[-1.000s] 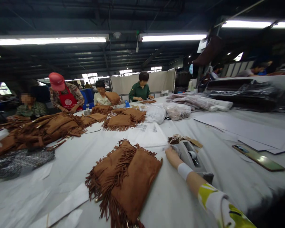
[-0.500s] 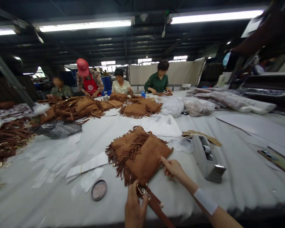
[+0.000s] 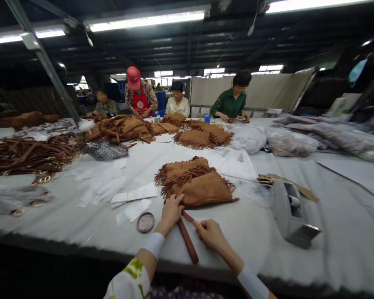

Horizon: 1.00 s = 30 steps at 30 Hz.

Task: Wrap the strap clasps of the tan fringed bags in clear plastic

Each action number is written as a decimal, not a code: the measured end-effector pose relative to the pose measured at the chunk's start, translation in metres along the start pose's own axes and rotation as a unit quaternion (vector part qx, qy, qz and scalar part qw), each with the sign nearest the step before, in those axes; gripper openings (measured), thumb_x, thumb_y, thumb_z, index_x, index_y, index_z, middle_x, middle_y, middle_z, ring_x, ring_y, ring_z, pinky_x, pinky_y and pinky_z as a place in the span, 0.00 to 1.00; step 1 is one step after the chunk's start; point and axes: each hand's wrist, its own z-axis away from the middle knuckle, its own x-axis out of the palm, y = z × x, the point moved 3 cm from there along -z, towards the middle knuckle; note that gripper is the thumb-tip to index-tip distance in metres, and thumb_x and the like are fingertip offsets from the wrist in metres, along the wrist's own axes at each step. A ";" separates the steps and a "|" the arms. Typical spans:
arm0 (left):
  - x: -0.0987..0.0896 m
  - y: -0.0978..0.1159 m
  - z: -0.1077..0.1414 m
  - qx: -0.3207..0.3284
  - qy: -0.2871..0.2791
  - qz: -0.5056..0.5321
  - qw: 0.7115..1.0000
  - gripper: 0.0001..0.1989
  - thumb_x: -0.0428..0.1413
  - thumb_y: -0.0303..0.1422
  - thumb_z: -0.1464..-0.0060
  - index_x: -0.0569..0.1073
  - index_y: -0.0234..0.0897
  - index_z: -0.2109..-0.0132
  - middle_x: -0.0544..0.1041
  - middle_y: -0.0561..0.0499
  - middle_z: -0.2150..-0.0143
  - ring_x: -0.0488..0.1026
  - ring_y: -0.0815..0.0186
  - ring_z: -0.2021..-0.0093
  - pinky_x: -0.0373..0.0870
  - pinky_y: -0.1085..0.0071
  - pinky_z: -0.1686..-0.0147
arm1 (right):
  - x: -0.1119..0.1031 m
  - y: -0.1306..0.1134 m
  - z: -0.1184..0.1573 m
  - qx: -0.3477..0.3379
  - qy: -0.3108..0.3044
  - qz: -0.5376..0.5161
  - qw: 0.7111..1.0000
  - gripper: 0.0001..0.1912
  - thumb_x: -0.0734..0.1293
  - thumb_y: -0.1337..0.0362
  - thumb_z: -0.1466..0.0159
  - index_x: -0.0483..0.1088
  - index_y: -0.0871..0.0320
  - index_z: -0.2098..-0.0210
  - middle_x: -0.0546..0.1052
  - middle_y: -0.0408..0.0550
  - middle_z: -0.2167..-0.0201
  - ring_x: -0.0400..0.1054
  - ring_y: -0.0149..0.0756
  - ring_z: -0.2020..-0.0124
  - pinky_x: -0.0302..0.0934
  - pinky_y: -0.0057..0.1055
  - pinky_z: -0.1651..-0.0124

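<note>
A brown suede bag [image 3: 208,189] with fringed edges lies on the white-covered table in front of me. My left hand [image 3: 172,211] grips its near left corner, fingers closed, so the metal fittings there are hidden. From under that hand a brown strap [image 3: 188,243] runs toward the table's near edge. My right hand [image 3: 211,234] pinches the end of a second, shorter strap piece [image 3: 187,216] just right of the left hand. A second fringed part [image 3: 183,166] shows behind the bag's front; whether it is a separate bag I cannot tell.
A grey tape dispenser [image 3: 294,214] stands to the right. Left of the bag lie a round tin [image 3: 146,222], banded white paper strips [image 3: 134,194] and a heap of brown straps [image 3: 28,155]. More bags [image 3: 127,128] and plastic-wrapped bundles [image 3: 289,141] lie farther back, where several co-workers sit or stand.
My left hand has moved up from the metal clasp onto the bag's corner. My right hand has left the bag's right side and now pinches the short strap. The bag has turned slightly.
</note>
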 end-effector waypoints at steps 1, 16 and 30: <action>-0.001 0.000 0.000 0.001 -0.001 0.003 1.000 0.25 0.53 0.31 0.47 0.65 0.46 0.41 0.68 0.45 0.47 0.66 0.58 0.48 0.62 0.65 0.48 | 0.006 -0.006 0.011 -0.021 -0.002 0.037 0.999 0.23 0.61 0.49 0.40 0.69 0.59 0.83 0.75 0.47 0.83 0.68 0.34 0.79 0.54 0.27 0.75; 0.006 0.000 0.158 -0.118 0.070 0.318 0.938 0.19 0.52 0.41 0.46 0.69 0.37 0.50 0.78 0.49 0.68 0.73 0.65 0.69 0.70 0.70 0.66 | 0.076 -0.025 0.044 0.077 -0.212 -0.350 0.909 0.22 0.71 0.46 0.53 0.69 0.60 0.73 0.70 0.41 0.82 0.59 0.27 0.83 0.50 0.25 0.78; -0.045 -0.046 0.149 -0.014 0.208 -0.038 0.977 0.15 0.48 0.37 0.41 0.71 0.42 0.49 0.74 0.43 0.50 0.69 0.57 0.50 0.65 0.56 0.49 | 0.057 -0.049 0.041 -0.026 -0.079 -0.247 0.965 0.23 0.67 0.43 0.49 0.72 0.56 0.66 0.78 0.50 0.72 0.72 0.45 0.67 0.65 0.34 0.65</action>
